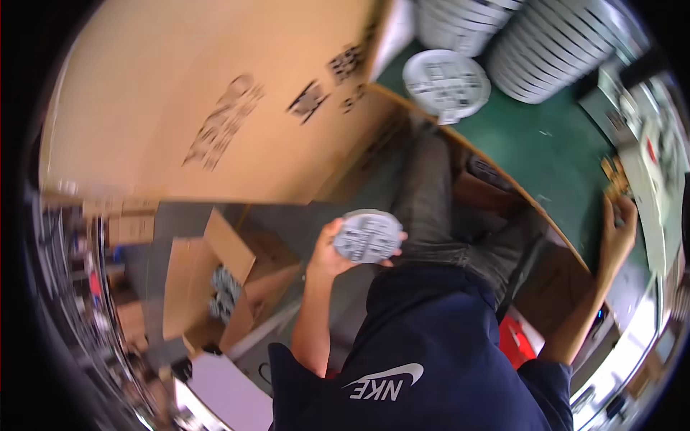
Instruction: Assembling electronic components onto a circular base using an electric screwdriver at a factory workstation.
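A round, flat grey disc [369, 237] with dark printed markings on its face lies in my left hand [330, 248]. The fingers wrap around its edge from below, and fingertips show at its far side. Out to the right, my right hand [619, 223] reaches over the green tabletop [535, 161], fingers bent and a little apart. Its fingertips are at some small golden-brown pieces [614, 174], too blurred to name. A similar round grey piece [447, 85] with a small tab lies near the table's edge.
Tall stacks of grey round pieces [550, 47] stand at the table's far side. A pale device [650, 194] runs along the right. One large cardboard box [215, 93] fills the upper left. Below it, an open carton [230, 287] holds grey items. My legs are beside the table.
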Motion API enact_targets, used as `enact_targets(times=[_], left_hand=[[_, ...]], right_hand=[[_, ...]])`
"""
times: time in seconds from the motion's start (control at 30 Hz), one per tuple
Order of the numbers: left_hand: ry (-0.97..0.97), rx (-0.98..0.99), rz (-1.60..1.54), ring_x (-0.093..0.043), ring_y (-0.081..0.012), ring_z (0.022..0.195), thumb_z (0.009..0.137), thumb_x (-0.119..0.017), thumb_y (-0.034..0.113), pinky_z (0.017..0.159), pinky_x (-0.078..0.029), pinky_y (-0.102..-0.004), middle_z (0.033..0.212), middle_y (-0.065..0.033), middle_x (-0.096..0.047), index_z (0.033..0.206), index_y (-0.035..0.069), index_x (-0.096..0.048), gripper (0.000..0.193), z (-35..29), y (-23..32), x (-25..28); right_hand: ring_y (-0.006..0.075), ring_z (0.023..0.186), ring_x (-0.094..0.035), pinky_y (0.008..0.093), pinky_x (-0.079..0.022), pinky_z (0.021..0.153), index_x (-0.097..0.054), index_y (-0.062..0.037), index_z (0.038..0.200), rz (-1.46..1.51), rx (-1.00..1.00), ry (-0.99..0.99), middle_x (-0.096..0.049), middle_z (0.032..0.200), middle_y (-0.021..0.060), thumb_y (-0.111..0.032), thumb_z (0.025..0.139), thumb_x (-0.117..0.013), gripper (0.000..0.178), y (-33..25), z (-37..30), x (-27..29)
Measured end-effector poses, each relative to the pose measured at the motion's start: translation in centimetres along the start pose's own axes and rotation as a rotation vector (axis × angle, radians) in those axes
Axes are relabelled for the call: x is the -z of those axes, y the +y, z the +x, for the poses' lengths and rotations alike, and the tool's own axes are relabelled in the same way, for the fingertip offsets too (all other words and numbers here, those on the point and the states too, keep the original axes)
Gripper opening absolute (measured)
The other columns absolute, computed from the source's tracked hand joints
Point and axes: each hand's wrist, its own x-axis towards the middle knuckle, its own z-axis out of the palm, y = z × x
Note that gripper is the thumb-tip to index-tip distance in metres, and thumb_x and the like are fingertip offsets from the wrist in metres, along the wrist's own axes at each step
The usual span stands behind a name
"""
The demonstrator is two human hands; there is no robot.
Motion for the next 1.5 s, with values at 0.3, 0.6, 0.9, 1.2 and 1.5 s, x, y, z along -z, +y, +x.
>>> enact_targets(times=[0.3,0.6,0.9,1.2,1.5], left_hand=[[0.496,-1.581,-0.409,-0.030,-0.0519,0.146,0.087,-0.071,0.057,0.119,-0.031,-0.0680,0.163,-0.0264,-0.029,0.156,0.000,-0.034,0.096,-31.4,-0.5,11.6],[0.704,-0.728,-0.073,-0.035,-0.0401,0.149,0.099,-0.064,0.052,0.122,-0.031,-0.0633,0.162,-0.0224,-0.036,0.160,-0.005,-0.025,0.092,-19.0,2.5,9.9],[0.328,-0.645,1.950,-0.049,-0.0397,0.136,0.078,-0.089,0.040,0.115,-0.039,-0.0474,0.141,-0.0247,-0.055,0.132,-0.005,-0.055,0.078,15.5,12.7,-16.3],[0.288,-0.603,2.231,-0.052,-0.0462,0.125,0.072,-0.090,0.033,0.106,-0.046,-0.0519,0.135,-0.0275,-0.053,0.136,0.000,-0.052,0.081,20.6,12.4,-17.0],[-0.047,-0.684,1.386,-0.050,-0.0369,0.137,0.083,-0.080,0.029,0.111,-0.045,-0.0460,0.155,-0.0224,-0.043,0.147,-0.001,-0.048,0.078,18.6,7.2,-20.1]], right_hand=[[0.0150,0.089,-0.060,0.0310,-0.050,0.086,-0.069,-0.0037,0.123,-0.088,0.089,-0.106,-0.073,0.111,0.0051,-0.029,0.097,-0.075,0.036,1.9,1.2,-0.9],[0.0156,0.088,-0.062,0.0311,-0.052,0.080,-0.067,-0.0053,0.116,-0.113,0.039,0.022,-0.070,0.103,0.0063,-0.019,0.093,-0.079,0.029,-2.4,-0.4,0.2],[0.0137,0.080,-0.063,0.0302,-0.051,0.072,-0.064,-0.0041,0.112,-0.017,-0.053,0.034,-0.068,0.093,0.0050,-0.010,0.090,-0.078,0.027,-4.2,-0.5,0.6],[0.0255,0.089,-0.061,0.0386,-0.050,0.082,-0.065,-0.0052,0.124,-0.205,0.095,-0.042,-0.064,0.100,0.0107,-0.020,0.093,-0.075,0.035,-5.1,0.1,0.4],[0.0261,0.086,-0.066,0.0384,-0.053,0.078,-0.067,-0.0053,0.119,-0.203,0.095,0.054,-0.069,0.107,0.0120,-0.015,0.090,-0.078,0.033,-4.9,-1.0,0.0]])
